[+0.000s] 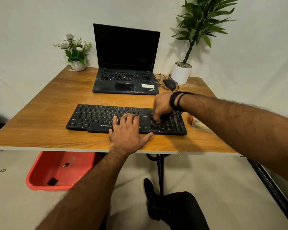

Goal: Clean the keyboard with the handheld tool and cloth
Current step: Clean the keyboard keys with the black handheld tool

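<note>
On the tabletop [40, 113], your left hand [126, 130] lies flat steadying the Zebronics keyboard [96, 117] while your right hand [161, 107] pinches a small dark tool [155, 122] over the arrow keys; next, sweep leftward.

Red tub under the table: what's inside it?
The red tub holds a small black square piece and a small dark tool-like item; its far end is hidden by the table.

Matt keyboard [106, 117], wood-grain table [40, 113]
</note>
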